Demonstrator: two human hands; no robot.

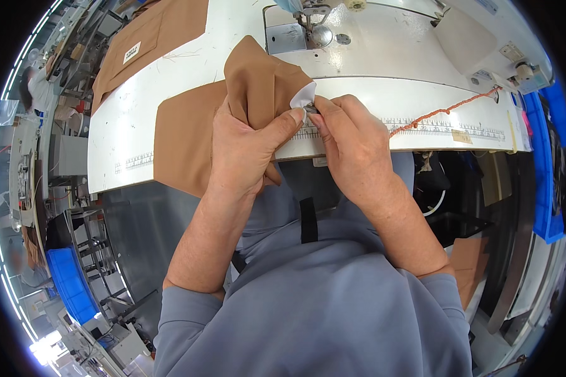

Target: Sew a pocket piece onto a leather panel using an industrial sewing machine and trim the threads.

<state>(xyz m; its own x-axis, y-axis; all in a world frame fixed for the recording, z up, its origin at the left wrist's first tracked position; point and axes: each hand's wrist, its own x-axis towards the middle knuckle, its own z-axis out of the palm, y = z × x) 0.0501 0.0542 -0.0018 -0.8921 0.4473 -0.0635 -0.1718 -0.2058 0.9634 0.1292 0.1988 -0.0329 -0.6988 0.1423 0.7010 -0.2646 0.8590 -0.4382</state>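
Note:
My left hand [242, 141] is closed round a bunched piece of brown fabric [251, 81], with the thumb pressing on its edge. A white patch of cloth [303, 95] shows at the fabric's right corner, near both thumbs. My right hand [356, 141] meets the left thumb there in a pinch. Between its fingers a small grey metal tool [312, 109] shows; the hand hides most of it, so its kind is unclear. Part of the brown fabric lies flat on the white table left of my left hand and hangs over the front edge.
Beyond my hands stands the sewing machine's needle area [311, 28]. An orange braided cord [446, 110] runs from the machine's right side toward my right hand. A printed ruler [478, 133] follows the table's front edge. Another brown fabric piece [154, 47] lies at the far left.

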